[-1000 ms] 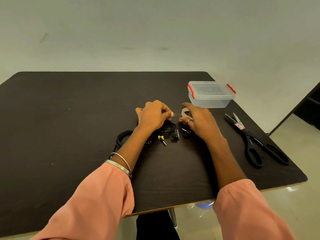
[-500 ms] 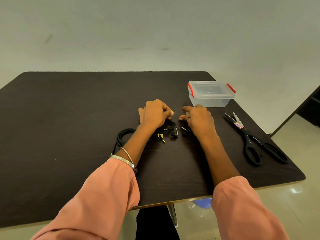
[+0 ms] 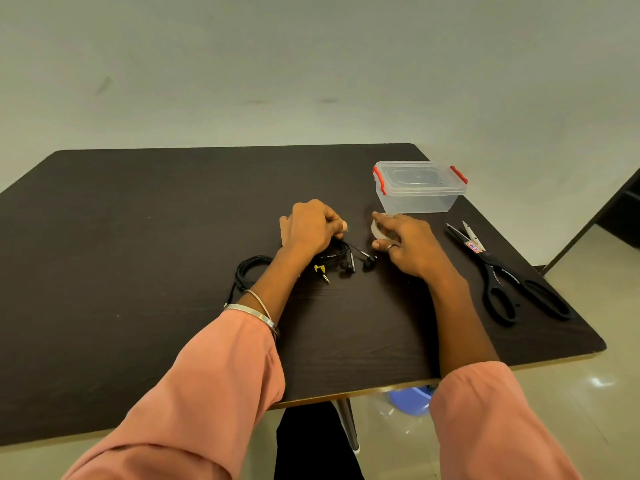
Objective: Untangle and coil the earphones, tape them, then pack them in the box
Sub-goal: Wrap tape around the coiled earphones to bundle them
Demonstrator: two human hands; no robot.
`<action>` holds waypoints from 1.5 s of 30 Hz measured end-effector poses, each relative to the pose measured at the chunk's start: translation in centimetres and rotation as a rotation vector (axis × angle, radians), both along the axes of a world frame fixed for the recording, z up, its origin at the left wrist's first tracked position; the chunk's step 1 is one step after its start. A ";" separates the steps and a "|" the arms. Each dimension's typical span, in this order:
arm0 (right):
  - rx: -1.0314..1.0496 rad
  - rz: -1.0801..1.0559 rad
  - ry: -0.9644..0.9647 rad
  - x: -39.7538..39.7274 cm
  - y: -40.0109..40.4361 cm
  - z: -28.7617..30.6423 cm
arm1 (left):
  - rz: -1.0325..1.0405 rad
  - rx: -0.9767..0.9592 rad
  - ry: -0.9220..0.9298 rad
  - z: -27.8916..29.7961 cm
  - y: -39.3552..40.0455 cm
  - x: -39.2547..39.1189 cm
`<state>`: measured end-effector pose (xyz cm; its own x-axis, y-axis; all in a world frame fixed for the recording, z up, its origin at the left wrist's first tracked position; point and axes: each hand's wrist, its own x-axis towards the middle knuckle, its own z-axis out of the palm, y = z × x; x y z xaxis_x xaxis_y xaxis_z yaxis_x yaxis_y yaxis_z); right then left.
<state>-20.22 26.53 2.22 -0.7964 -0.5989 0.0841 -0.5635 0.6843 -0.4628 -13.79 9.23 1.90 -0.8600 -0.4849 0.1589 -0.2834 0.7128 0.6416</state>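
Observation:
Black earphones (image 3: 341, 259) lie bunched at the middle of the dark table (image 3: 138, 237), with two buds and a yellow-collared plug showing. My left hand (image 3: 310, 226) is curled over the bundle and holds it down. My right hand (image 3: 403, 242) grips a clear tape roll (image 3: 377, 230) between forefinger and thumb, just right of the buds. A clear plastic box (image 3: 420, 187) with red clips and its lid on stands behind my right hand.
A second coil of black cable (image 3: 251, 268) lies left of my left wrist. Large black scissors (image 3: 502, 271) lie along the table's right side. The table's front edge runs under my forearms, with a blue stool (image 3: 410, 400) below.
My right hand has shifted right, away from the earbuds, and lifted its fingers around the tape roll, which now shows more. My left hand stays on the bundle.

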 end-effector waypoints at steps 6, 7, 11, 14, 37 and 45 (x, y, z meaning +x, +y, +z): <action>-0.004 -0.131 0.090 0.2 0.1 0.2 | 0.005 0.015 0.017 -0.3 0.0 0.0; 0.022 -0.151 0.110 0.2 0.0 0.2 | 0.005 0.015 0.018 -0.3 0.0 0.0; 0.127 -0.222 0.153 0.1 -0.4 -0.1 | 0.008 0.020 0.035 -0.4 0.0 0.1; 0.141 -0.277 0.169 0.2 -0.6 0.0 | 0.015 0.027 0.044 -0.5 0.0 0.1; 0.039 -0.567 0.200 2.1 6.5 2.8 | -0.184 0.118 -0.026 0.7 0.2 0.4; 0.327 -0.760 -0.044 4.5 10.7 2.1 | -0.219 0.091 -0.057 1.2 1.0 1.4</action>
